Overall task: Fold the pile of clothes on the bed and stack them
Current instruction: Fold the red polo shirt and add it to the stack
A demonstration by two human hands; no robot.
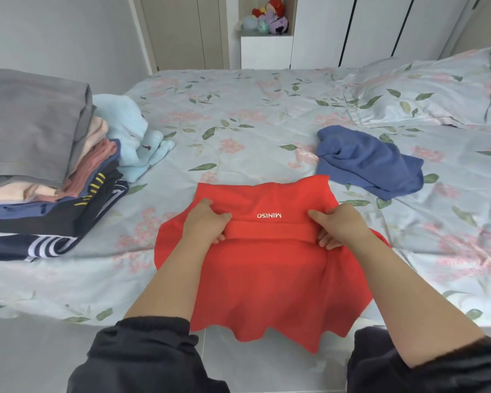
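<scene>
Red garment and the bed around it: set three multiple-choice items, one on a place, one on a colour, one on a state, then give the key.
1. The folded stack lies on which part of the bed?
A. right
B. left
C. middle
2. The crumpled garment right of the red garment is:
A. yellow
B. white
C. blue
3. The left grip and right grip:
A. both hold the red garment
B. both hang free
C. only one touches it
Key:
1 B: it sits at the bed's left edge.
2 C: it is plainly blue.
3 A: fingers of both curl into the fabric.
</scene>
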